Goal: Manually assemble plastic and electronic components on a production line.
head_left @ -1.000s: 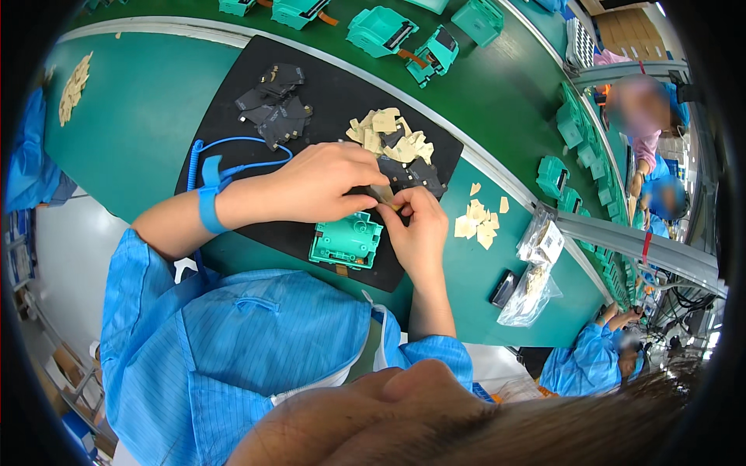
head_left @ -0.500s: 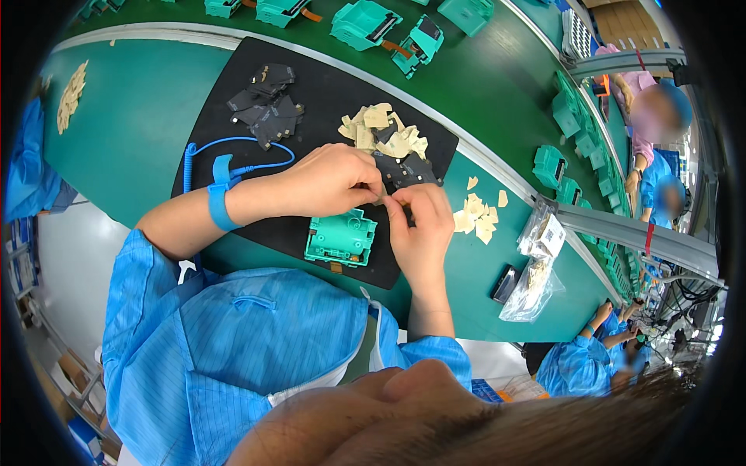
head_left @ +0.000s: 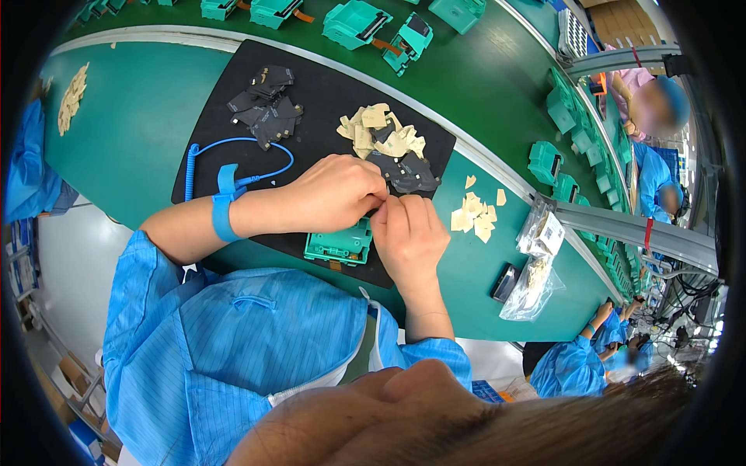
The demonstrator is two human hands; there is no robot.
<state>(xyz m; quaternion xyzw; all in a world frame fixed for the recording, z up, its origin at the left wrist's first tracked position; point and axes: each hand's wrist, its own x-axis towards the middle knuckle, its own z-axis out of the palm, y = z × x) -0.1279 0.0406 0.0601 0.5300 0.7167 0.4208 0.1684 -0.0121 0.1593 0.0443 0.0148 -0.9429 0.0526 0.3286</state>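
Observation:
My left hand [head_left: 346, 190] and my right hand [head_left: 412, 237] meet at the fingertips, both closed in a pinch. Whatever lies between the fingers is too small and hidden to make out. Just below them, a green plastic housing [head_left: 334, 247] rests on the black mat [head_left: 311, 85], its far part covered by my left hand. A blue wrist strap [head_left: 224, 210] with a coiled cord circles my left wrist. Beyond my fingers lie dark flat die-cut pieces [head_left: 408, 172] and a heap of cream paper pieces [head_left: 381, 130].
More dark die-cut pieces [head_left: 268, 109] lie at the mat's far left. To the right are loose cream scraps [head_left: 475, 216], a small black object [head_left: 505, 283] and clear plastic bags [head_left: 536, 287]. Behind a metal rail, green housings [head_left: 356, 25] stand on a green conveyor. Co-workers sit at the right.
Both hands have come slightly nearer to me, covering more of the housing, and my right hand has shifted left. The housings on the conveyor have moved a little to the left.

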